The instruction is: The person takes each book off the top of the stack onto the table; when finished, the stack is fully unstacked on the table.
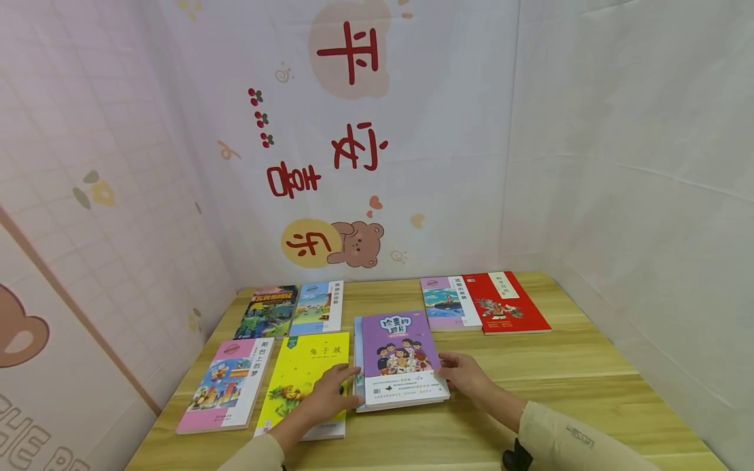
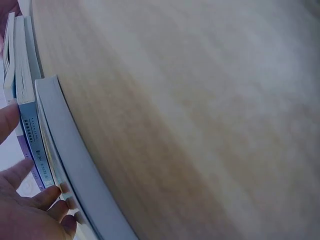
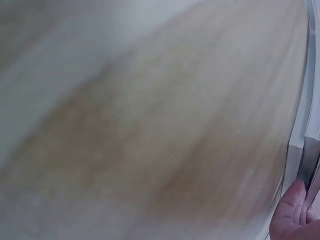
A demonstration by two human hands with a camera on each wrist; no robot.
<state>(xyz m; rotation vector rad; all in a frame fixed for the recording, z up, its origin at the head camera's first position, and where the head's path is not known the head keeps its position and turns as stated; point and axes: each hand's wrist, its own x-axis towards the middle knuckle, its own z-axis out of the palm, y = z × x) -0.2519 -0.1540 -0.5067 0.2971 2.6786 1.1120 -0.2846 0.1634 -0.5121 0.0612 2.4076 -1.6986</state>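
Observation:
A purple book (image 1: 400, 356) lies on top of a light blue book (image 1: 358, 347), whose left edge shows beneath it. My left hand (image 1: 330, 396) reaches over the yellow book (image 1: 312, 360) and touches the left side of this stack. In the left wrist view its thumb and fingertips meet the blue spine (image 2: 36, 135), with the other fingers resting low beside it. On the opposite side, my right hand (image 1: 468, 378) has its fingers against the right edge of the stack. The right wrist view has the thumb of that hand on the page edges (image 3: 309, 155).
A pink book (image 1: 226, 383) lies at front left. Behind it are a dark green illustrated book (image 1: 268, 313) and a blue-covered book (image 1: 315, 307). At the back right, a pink-and-blue book (image 1: 448, 302) sits beside a red book (image 1: 506, 302). Fabric walls surround the wooden table (image 1: 559, 399).

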